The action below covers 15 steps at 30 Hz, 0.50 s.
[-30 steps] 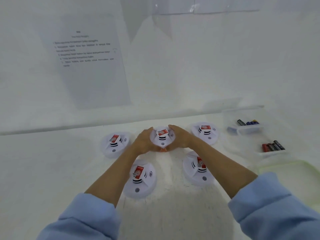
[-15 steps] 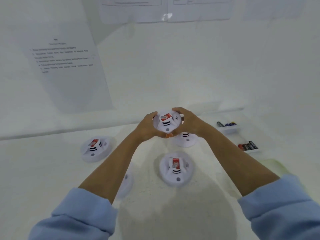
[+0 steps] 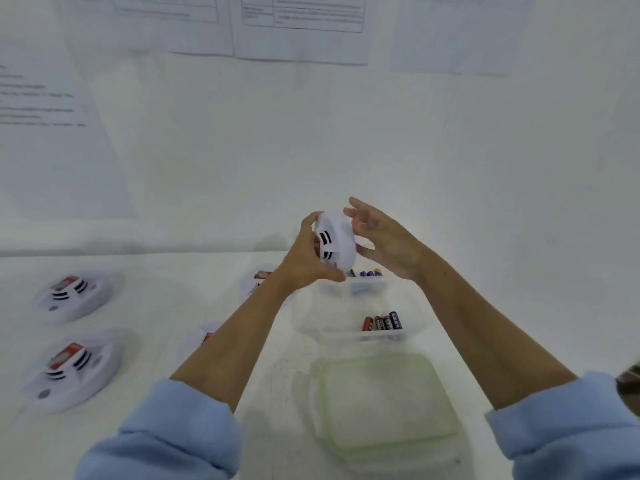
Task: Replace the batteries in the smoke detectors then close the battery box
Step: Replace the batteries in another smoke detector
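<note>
White table [image 3: 156, 306], printed sheets [image 3: 301, 26] on the wall behind. Green-rimmed lid [image 3: 388, 400] lies flat near the person, off the clear battery box [image 3: 311, 317] just beyond it. Two smoke detectors [image 3: 69, 299] [image 3: 69, 372] sit at the left, two more partly hidden behind the left forearm. Held detector [image 3: 337, 242] is tipped on edge in the air above the box's far end. Left hand [image 3: 304, 261] grasps its rim, fingers curled. Right hand [image 3: 384, 244] is just beside it, fingers spread and loose; contact unclear. Red-and-black batteries [image 3: 382, 322] lie in the near compartment, bluish batteries [image 3: 369, 273] in the far one.
</note>
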{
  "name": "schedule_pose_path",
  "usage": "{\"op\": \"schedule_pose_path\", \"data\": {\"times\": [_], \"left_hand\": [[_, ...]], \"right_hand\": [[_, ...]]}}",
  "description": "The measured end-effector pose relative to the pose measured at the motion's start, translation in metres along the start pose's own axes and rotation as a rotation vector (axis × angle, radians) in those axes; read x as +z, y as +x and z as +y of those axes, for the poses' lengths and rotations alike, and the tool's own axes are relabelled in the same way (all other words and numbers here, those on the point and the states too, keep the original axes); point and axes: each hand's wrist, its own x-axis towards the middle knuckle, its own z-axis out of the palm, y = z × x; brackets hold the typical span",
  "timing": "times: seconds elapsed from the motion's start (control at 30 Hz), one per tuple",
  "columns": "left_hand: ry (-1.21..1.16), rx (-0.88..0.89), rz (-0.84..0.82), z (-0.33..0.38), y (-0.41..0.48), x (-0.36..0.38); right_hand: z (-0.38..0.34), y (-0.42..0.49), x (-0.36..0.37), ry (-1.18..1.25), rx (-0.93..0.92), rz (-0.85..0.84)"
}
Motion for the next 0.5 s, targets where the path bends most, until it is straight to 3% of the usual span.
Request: {"op": "schedule_pose_path", "data": {"times": [0.07,0.17,0.23,0.33,0.5], "left_hand": [[-0.069,0.046,0.029,-0.001,0.000,0.011],[-0.098,0.081,0.001,-0.001,0.004,0.023],[-0.118,0.080,-0.006,0.001,0.004,0.026],[-0.097,0.107,0.015,-0.002,0.001,0.030],[-0.126,0.162,0.117,-0.012,-0.005,0.032]], "right_hand": [[0.003,-0.002,-0.011,-0.003,0.061,0.052],[0.014,-0.006,-0.016,-0.035,0.216,-0.060],[0.020,-0.006,-0.016,0.064,0.207,-0.081],[0.021,-0.007,-0.017,0.165,0.170,0.023],[0.027,-0.007,-0.018,0.054,0.115,0.139]]}}
